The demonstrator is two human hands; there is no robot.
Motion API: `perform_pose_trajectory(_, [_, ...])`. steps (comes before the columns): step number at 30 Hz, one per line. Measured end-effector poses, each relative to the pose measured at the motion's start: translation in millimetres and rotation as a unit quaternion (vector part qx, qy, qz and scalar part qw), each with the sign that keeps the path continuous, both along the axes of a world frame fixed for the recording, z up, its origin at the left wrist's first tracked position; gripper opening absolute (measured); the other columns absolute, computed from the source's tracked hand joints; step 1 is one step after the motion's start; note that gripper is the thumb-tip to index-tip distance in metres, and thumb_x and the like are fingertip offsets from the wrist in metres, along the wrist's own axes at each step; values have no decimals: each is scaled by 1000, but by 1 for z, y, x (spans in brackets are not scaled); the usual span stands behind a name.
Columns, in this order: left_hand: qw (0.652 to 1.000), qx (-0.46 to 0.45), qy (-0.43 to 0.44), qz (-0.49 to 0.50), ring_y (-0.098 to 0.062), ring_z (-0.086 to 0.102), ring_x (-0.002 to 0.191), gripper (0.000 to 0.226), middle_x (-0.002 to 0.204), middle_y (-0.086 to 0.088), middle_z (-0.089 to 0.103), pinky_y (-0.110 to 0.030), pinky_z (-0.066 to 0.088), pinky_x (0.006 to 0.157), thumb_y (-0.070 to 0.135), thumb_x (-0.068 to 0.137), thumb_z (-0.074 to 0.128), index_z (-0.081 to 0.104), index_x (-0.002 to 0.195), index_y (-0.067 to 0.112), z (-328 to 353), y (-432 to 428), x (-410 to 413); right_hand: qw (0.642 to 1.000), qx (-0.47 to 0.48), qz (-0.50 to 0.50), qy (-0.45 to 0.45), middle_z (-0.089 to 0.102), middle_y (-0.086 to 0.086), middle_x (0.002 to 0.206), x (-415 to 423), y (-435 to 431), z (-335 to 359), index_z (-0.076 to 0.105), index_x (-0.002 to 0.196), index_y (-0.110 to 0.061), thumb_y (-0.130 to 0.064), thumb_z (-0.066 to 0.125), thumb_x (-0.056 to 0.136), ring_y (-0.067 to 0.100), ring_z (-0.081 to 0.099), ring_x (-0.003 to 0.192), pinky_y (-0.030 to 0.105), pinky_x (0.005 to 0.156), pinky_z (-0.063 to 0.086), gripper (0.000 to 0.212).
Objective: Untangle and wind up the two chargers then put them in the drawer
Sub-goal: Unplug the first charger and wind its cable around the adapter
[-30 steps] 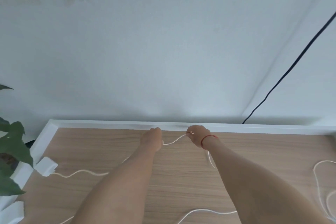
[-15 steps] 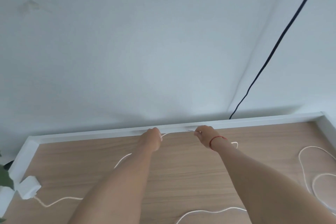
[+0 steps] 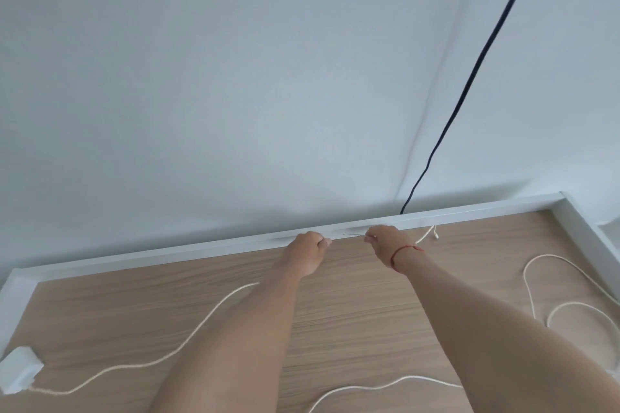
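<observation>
Head view: two hands, left [image 3: 307, 250] and right [image 3: 385, 240], each pinch one white cable [image 3: 188, 339]; one adapter [image 3: 20, 369] visible.

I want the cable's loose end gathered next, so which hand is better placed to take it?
The right hand, probably. The cable's free end lies on the table just beyond that wrist, at the back rail. The left hand is farther off and would have to cross over.

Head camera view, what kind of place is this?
Probably a home desk in a room corner: a wood-grain tabletop with a white rim, plain white walls, and a black cable hanging down behind it.
</observation>
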State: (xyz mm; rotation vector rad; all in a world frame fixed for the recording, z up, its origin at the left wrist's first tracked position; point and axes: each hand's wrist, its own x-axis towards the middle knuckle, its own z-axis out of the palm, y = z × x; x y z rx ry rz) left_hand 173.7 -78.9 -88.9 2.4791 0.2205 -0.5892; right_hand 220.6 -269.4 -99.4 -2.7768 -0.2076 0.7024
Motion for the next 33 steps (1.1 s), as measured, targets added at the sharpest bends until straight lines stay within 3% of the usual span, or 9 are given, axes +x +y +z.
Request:
perform_pose_trajectory(6, [999, 24, 10, -23, -29, 51, 81, 37, 88, -6, 52, -31, 35, 68, 32, 103, 35, 41, 71, 15, -17, -8, 2, 994, -95, -33, -33, 65, 4, 110, -6, -44, -9, 63, 105, -18, -5, 40, 94, 28, 62, 103, 31, 78, 42, 28])
perform_pose_trajectory(9, [998, 50, 23, -27, -34, 57, 93, 39, 92, -14, 57, -34, 40, 73, 31, 103, 35, 41, 67, 17, -23, -9, 0, 992, -114, -43, -27, 65, 5, 110, -10, -51, -11, 63, 107, -17, -1, 41, 90, 28, 62, 104, 31, 81, 45, 32])
perform_pose_trajectory(12, [999, 46, 21, -12, -35, 58, 96, 36, 98, -15, 60, -34, 43, 77, 28, 102, 37, 57, 80, 9, -26, -9, 1, 992, -116, -53, -27, 63, 6, 113, -12, -58, -13, 62, 110, -16, 2, 41, 90, 28, 60, 107, 33, 85, 45, 34])
perform_pose_trajectory(17, [998, 56, 13, -1, -36, 59, 89, 37, 82, -10, 57, -35, 45, 74, 28, 100, 43, 48, 66, 13, -27, -13, 4, 987, -129, -95, -19, 57, 10, 118, -13, -72, -9, 57, 113, -13, 7, 37, 88, 31, 58, 109, 39, 84, 48, 38])
perform_pose_trajectory(20, [999, 50, 2, -3, -39, 52, 74, 48, 60, -1, 37, -36, 41, 64, 21, 98, 47, 29, 55, 15, -29, -16, 4, 982, -152, -113, -24, 58, 11, 119, -14, -77, -7, 58, 115, -10, 7, 39, 89, 30, 58, 112, 40, 85, 49, 37])
perform_pose_trajectory(23, [999, 48, 5, -2, -28, 41, 65, 43, 56, 0, 35, -29, 29, 59, 19, 97, 50, 37, 56, 14, -27, -18, 0, 977, -169, -123, -40, 57, 11, 119, -14, -81, -7, 61, 115, -9, 8, 41, 88, 30, 54, 116, 39, 86, 49, 38])
perform_pose_trajectory(26, [999, 41, 11, 0, -26, 59, 80, 19, 78, -4, 65, -28, 42, 69, 22, 94, 56, 69, 82, 14, -29, -17, -1, 979, -169, -102, -47, 60, 10, 118, -14, -81, -7, 62, 115, -12, 6, 44, 87, 28, 56, 114, 36, 89, 48, 37])
perform_pose_trajectory(28, [999, 37, 18, 4, -23, 63, 94, 14, 97, -3, 70, -29, 47, 79, 23, 92, 59, 71, 95, 17, -29, -17, -1, 984, -147, -89, -45, 60, 9, 119, -14, -79, -7, 63, 115, -14, 6, 44, 87, 28, 58, 114, 34, 91, 48, 39])
perform_pose_trajectory(33, [998, 46, 27, -23, -28, 60, 103, 21, 110, -8, 64, -32, 45, 83, 31, 92, 59, 65, 105, 15, -22, -18, 0, 995, -67, -72, -24, 55, 7, 127, -17, -69, -4, 60, 123, -15, 2, 45, 88, 27, 52, 121, 33, 100, 43, 41])
